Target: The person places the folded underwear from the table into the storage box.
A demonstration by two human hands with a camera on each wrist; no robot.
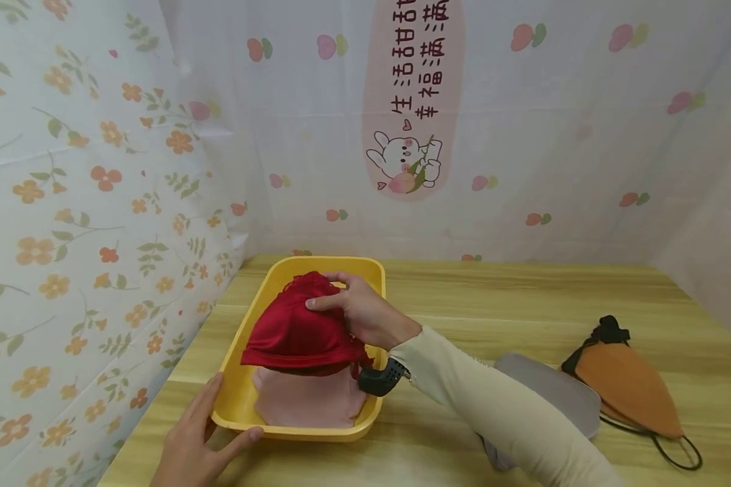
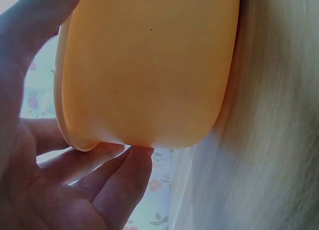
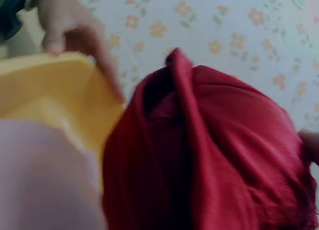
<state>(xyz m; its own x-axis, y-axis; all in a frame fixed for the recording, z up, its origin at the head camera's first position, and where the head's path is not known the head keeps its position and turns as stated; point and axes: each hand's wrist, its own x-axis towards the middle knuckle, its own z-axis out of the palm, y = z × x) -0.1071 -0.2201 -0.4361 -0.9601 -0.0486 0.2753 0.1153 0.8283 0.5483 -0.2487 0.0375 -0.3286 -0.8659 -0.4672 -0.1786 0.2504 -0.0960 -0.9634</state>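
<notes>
A red bra [image 1: 301, 328] with lace trim, folded cup over cup, hangs over the yellow plastic tub [image 1: 244, 412]. My right hand [image 1: 365, 308] pinches its upper right edge, thumb on the near face. In the right wrist view the bra [image 3: 229, 125] shows its band edge, with one fingertip at the far right. Beneath it, a pale pink folded garment [image 1: 307, 399] lies in the tub. My left hand [image 1: 197, 433] grips the tub's near left corner, thumb on the front rim and fingers along the outer side, as the left wrist view shows.
Right of my forearm lie a grey folded garment [image 1: 548, 385], partly hidden by the sleeve, and an orange-brown bra [image 1: 630, 385] with black straps. A floral cloth [image 1: 97, 223] stands along the left, and a printed curtain [image 1: 317, 135] closes the back of the wooden table [image 1: 493, 297].
</notes>
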